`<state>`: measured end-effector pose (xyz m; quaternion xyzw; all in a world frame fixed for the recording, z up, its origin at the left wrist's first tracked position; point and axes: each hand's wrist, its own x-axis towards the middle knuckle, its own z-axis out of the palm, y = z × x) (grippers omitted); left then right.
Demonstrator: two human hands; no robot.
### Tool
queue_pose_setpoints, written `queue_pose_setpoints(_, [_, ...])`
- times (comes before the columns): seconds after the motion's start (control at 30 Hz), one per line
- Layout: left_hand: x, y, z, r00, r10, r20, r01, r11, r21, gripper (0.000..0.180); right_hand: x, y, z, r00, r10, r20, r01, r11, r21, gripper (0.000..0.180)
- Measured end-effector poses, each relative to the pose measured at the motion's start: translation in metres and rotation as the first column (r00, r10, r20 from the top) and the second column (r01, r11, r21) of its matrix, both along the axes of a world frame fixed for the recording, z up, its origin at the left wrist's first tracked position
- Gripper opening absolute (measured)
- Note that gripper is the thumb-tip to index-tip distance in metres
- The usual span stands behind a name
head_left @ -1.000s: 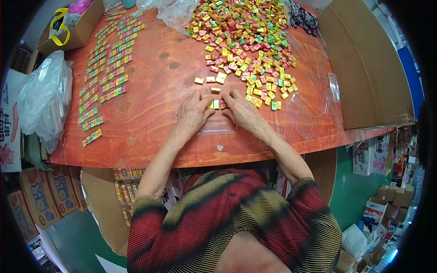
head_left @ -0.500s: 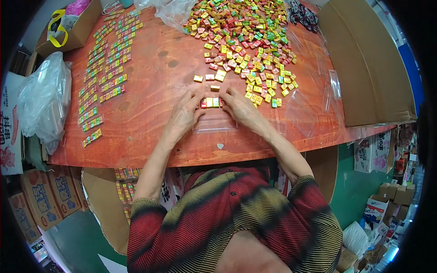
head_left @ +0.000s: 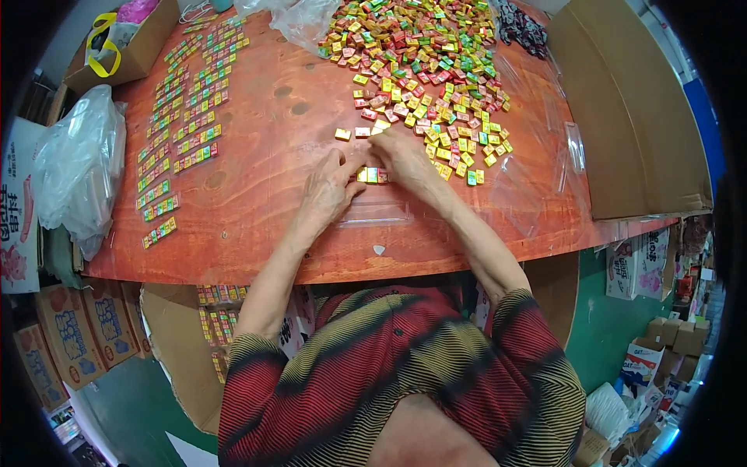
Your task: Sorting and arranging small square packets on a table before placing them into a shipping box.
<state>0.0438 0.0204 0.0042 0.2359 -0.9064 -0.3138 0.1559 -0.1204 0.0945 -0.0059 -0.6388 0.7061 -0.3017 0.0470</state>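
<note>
A short row of small boxes (head_left: 373, 176) sits on the red table (head_left: 268, 167) between the hands, its long axis running left to right, roughly in line with the near table edge. The left hand (head_left: 330, 185) is half curled at the row's left end; whether it grips cannot be told. The right hand (head_left: 406, 162) arches over the right end, fingers bent toward loose boxes beyond; its hold is hidden. A clear plastic tray (head_left: 375, 213) lies parallel, just nearer the edge. Open tabletop stretches left toward box strips (head_left: 197, 156); the box pile (head_left: 420, 58) crowds the far side.
</note>
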Motion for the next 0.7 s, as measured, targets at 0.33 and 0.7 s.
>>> queue_pose_setpoints(0.33, [0.007,-0.003,-0.003,0.999,-0.018,-0.045,0.017,1.000,-0.025,0.040,-0.003,0.053,0.009,0.977,-0.204,-0.055,0.212,0.935,0.283,0.014])
queue_pose_setpoints(0.7, [0.000,-0.002,-0.002,0.998,-0.068,0.002,0.068,0.996,-0.065,0.043,-0.004,0.056,0.004,0.995,-0.066,-0.077,0.091,0.924,0.371,0.020])
